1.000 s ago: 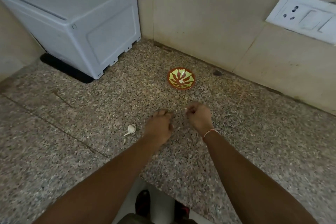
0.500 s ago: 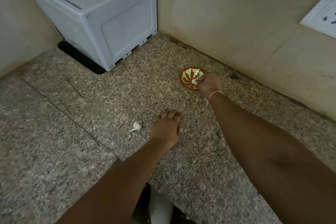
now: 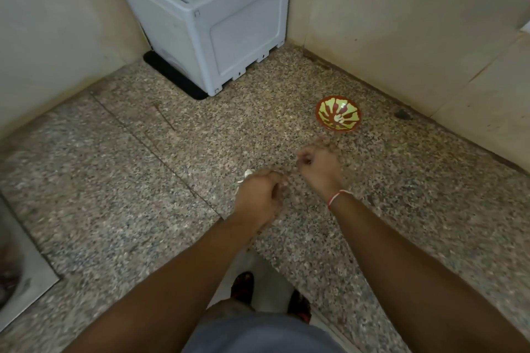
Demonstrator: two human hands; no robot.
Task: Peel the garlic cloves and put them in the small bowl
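Left hand [image 3: 259,195]: hovering over the granite counter [image 3: 114,180] with fingers curled, hiding all but a tip of a garlic clove [image 3: 247,172]; whether it is gripping the clove cannot be told. Right hand [image 3: 319,170]: curling into a loose fist, contents unclear. Small bowl [image 3: 338,117]: sitting beyond, holding pale peeled cloves.

Stood on the table [image 3: 120,169]: box [image 3: 212,17] in the far corner, small bowl [image 3: 338,117] to its right near the wall. Lay in the bowl: peeled cloves [image 3: 339,118]. Hovered nearer, side by side: left hand [image 3: 259,198], right hand [image 3: 319,170]. Peeked out just beyond the left hand: garlic [image 3: 247,172].
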